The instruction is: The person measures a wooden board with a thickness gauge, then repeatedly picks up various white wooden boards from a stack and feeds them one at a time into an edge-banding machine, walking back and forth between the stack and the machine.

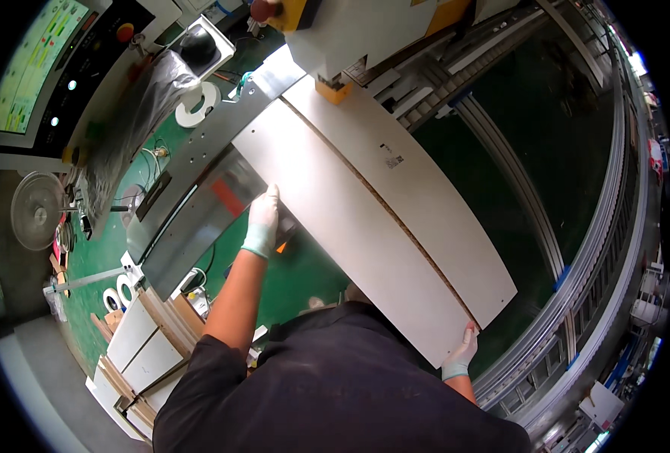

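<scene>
A long white board slants across the middle of the view. A second white board lies along its right side, and a brown chipboard strip shows between them. Whether one rests on the other or they lie edge to edge, I cannot tell. My left hand, in a white glove, closes on the left edge of the left board, with part of its fingers hidden. At the near end, my right hand, also gloved, grips the end of that board beside the chipboard strip. The boards' far end lies under a machine head.
A grey metal machine bed runs along the left, near a control screen. White tape rolls lie beyond it. Stacked boards stand at lower left. Curved metal rails border the right side.
</scene>
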Tool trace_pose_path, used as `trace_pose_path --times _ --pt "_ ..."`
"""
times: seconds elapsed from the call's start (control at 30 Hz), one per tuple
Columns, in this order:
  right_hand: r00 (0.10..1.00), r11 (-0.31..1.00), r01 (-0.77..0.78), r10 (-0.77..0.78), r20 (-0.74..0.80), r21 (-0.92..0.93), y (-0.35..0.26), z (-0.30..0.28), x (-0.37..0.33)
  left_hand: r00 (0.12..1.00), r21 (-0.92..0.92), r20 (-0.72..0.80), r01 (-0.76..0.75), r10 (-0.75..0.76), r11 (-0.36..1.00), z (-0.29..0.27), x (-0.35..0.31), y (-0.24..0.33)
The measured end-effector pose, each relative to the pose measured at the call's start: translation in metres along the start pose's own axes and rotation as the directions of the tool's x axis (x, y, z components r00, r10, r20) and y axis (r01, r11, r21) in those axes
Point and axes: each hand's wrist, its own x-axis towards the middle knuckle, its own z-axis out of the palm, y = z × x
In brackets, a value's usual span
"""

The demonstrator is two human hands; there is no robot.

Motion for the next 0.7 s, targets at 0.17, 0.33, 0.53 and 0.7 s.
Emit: trace_pose_path --times 0.17,0.33,0.53,0.7 --pt "0.998 1.000 0.012 -0.011 0.056 -0.018 -0.044 0.021 0.039 0.993 -0.031 -0.112 0.021 -0.025 0.999 0.052 0.044 -0.008" --pt "0.998 0.995 0.013 -0.020 0.067 0.094 -0.080 0.028 0.083 0.993 0.308 -0.116 0.033 0.003 0.951 0.093 0.079 0.003" --pt "0.879 0.855 0.464 -0.476 0.004 -0.231 -0.106 0.055 0.130 0.983 0.740 0.019 -0.136 0.182 0.659 0.093 0.059 0.017" --pt "0.699 0.606 0.672 -0.708 0.094 -0.426 -0.101 0.088 0.138 0.835 0.982 0.180 -0.184 0.519 -0.044 -0.002 -0.071 -0.025"
